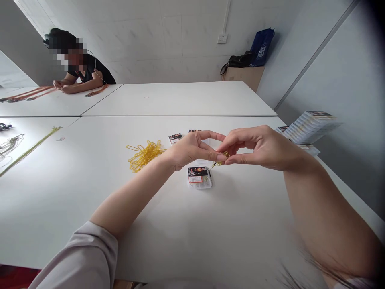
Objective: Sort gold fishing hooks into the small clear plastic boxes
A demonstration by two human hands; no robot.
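Note:
My left hand (192,149) and my right hand (258,146) meet above the white table (180,224), fingertips pinched together on a small yellow loop of line (224,155) that hangs between them. Directly below lies a small clear packet with a black and red label (199,177). A loose heap of yellow loops (144,154) lies to the left of my left hand. Two more small packets (175,138) lie behind my hands, partly hidden.
A stack of flat packets (306,126) sits at the table's right edge. Yellow-green cords (30,148) lie at far left. Another person (78,68) sits at the back left table with orange cords. A bag and box (246,66) stand by the back wall.

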